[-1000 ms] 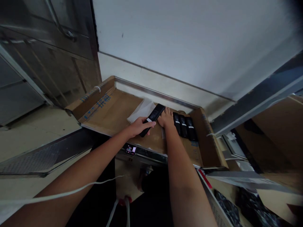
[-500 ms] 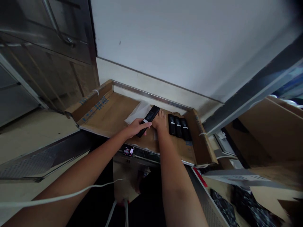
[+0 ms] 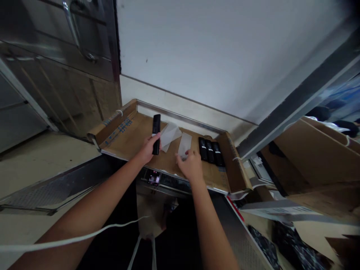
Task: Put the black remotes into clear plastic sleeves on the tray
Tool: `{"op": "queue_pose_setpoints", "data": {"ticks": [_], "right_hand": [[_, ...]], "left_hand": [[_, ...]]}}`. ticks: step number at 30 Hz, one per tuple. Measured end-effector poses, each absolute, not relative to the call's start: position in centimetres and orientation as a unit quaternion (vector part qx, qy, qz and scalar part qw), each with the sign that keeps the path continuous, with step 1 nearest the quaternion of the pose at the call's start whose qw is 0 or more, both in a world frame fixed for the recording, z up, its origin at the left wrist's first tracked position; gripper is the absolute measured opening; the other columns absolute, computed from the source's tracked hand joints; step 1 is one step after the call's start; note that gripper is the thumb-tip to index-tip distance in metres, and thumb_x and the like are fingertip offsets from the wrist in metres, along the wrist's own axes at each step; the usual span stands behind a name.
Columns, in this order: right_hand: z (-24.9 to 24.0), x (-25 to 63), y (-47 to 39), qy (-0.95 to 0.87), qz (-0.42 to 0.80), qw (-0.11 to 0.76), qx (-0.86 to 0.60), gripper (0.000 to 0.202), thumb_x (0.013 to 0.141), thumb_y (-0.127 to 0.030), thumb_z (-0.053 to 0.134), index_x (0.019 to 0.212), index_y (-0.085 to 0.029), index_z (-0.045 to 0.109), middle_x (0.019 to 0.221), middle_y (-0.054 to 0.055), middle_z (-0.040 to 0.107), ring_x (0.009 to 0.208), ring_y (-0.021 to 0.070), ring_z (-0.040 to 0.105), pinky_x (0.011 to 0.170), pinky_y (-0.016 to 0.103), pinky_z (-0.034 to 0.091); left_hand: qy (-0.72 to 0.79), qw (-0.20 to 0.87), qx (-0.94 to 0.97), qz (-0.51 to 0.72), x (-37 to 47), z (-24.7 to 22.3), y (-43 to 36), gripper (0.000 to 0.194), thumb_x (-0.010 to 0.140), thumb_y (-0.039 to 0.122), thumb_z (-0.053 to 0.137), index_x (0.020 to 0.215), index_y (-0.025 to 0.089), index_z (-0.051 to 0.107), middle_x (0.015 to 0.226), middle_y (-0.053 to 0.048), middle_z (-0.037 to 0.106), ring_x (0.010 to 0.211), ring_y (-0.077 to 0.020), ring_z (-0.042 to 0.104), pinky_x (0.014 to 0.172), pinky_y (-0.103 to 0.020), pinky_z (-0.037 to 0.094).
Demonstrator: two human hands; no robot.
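Note:
My left hand is wrapped around a long black bar-shaped device with a white band, like a remote control; it stands nearly upright in view. My right hand is at the near end of a narrow translucent plastic bag, its thumb and fingers curled at the edge. Another translucent plastic sheet or bag lies just right of the held device. To the right of my right hand, three similar black devices lie side by side, each with a white band.
A shallow cardboard tray with raised sides lines the work surface against a white wall. A small lit screen sits at the front edge. A white cable crosses my left forearm. A large cardboard box stands right.
My left hand has moved left with the black device and turned it more upright. My right hand has drawn back toward me to the near end of the narrow bag, uncovering it.

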State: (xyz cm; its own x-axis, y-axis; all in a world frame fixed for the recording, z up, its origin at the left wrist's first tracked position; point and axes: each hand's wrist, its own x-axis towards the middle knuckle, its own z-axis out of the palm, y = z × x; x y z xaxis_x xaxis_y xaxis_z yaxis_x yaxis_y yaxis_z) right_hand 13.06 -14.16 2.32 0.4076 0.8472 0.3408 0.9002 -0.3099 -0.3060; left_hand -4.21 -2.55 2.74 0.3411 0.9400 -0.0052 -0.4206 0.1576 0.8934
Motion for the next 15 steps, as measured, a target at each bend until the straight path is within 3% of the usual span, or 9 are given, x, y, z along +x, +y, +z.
{"op": "queue_pose_setpoints", "data": {"ticks": [2, 4, 8, 11, 15], "right_hand": [[0.9, 11.6, -16.5, -0.592, -0.067, 0.241, -0.766, 0.058, 0.083, -0.056, 0.062, 0.12, -0.012, 0.064, 0.133, 0.022, 0.056, 0.124, 0.0346, 0.053, 0.104, 0.046, 0.043], [-0.3, 10.7, -17.9, -0.606, -0.076, 0.262, -0.748, 0.053, 0.091, -0.05, 0.055, 0.126, -0.012, 0.062, 0.142, 0.021, 0.051, 0.132, 0.0327, 0.047, 0.109, 0.047, 0.04], [-1.4, 9.5, -19.0, -0.627, -0.089, 0.268, -0.726, 0.055, 0.093, -0.048, 0.053, 0.131, -0.009, 0.059, 0.141, 0.022, 0.054, 0.136, 0.0324, 0.045, 0.114, 0.052, 0.034], [-2.1, 8.8, -20.3, -0.646, -0.11, 0.258, -0.711, 0.06, 0.091, -0.043, 0.058, 0.14, -0.009, 0.053, 0.147, 0.022, 0.047, 0.141, 0.0346, 0.04, 0.114, 0.055, 0.033], [-2.8, 8.7, -22.5, -0.65, -0.125, 0.278, -0.696, 0.042, 0.096, -0.025, 0.05, 0.137, -0.017, 0.057, 0.142, 0.015, 0.055, 0.138, 0.0284, 0.046, 0.112, 0.052, 0.039]], "left_hand": [[0.338, 0.649, 0.431, 0.528, -6.7, 2.9, -1.3, 0.044, 0.072, 0.059, 0.069, 0.07, 0.018, 0.053, 0.051, 0.004, 0.053, 0.042, -0.0086, 0.049, 0.043, -0.021, 0.038], [0.369, 0.596, 0.449, 0.554, -9.1, 2.8, 0.0, 0.042, 0.071, 0.055, 0.071, 0.069, 0.017, 0.055, 0.052, 0.003, 0.055, 0.044, -0.0089, 0.051, 0.044, -0.02, 0.038], [0.401, 0.559, 0.482, 0.542, -11.3, 2.4, 1.2, 0.04, 0.07, 0.052, 0.074, 0.07, 0.016, 0.057, 0.052, 0.002, 0.057, 0.045, -0.0102, 0.053, 0.044, -0.02, 0.038], [0.413, 0.544, 0.544, 0.488, -10.9, 2.3, 0.9, 0.039, 0.07, 0.051, 0.075, 0.071, 0.015, 0.059, 0.051, 0.0, 0.059, 0.043, -0.0113, 0.053, 0.044, -0.021, 0.038], [0.418, 0.541, 0.574, 0.451, -10.3, 2.3, 0.6, 0.041, 0.07, 0.053, 0.075, 0.073, 0.015, 0.061, 0.051, -0.001, 0.06, 0.043, -0.0119, 0.053, 0.043, -0.021, 0.037]]}}
